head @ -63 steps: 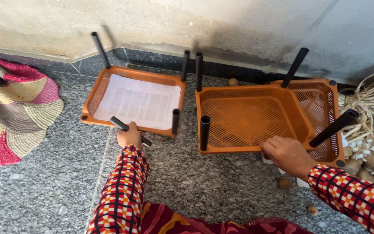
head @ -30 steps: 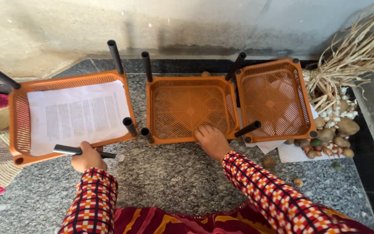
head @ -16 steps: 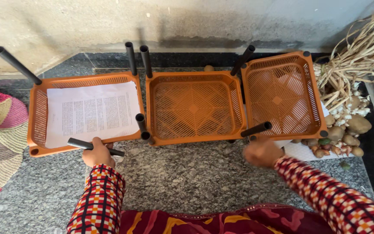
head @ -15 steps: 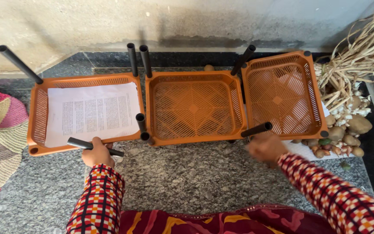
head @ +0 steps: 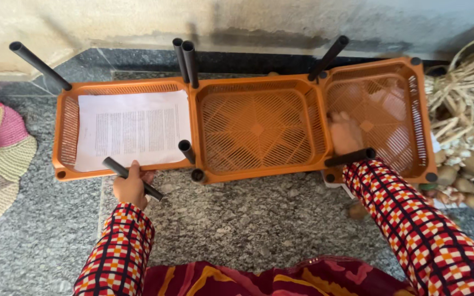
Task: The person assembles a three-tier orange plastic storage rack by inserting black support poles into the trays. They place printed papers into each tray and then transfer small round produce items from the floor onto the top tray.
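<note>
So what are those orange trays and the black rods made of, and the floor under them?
The orange trays look like moulded plastic: uniform colour, slotted lattice bases and walls, slight sheen. The black rods, one gripped by the left hand, look like matte hollow tubes with open ends, probably plastic, possibly metal. The floor looks like speckled grey granite, polished.

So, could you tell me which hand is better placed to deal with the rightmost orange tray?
The right hand, probably: it already reaches inside the rightmost orange tray, by its near-left corner. The left hand is far off, gripping a black tube at the paper-lined tray.
</note>
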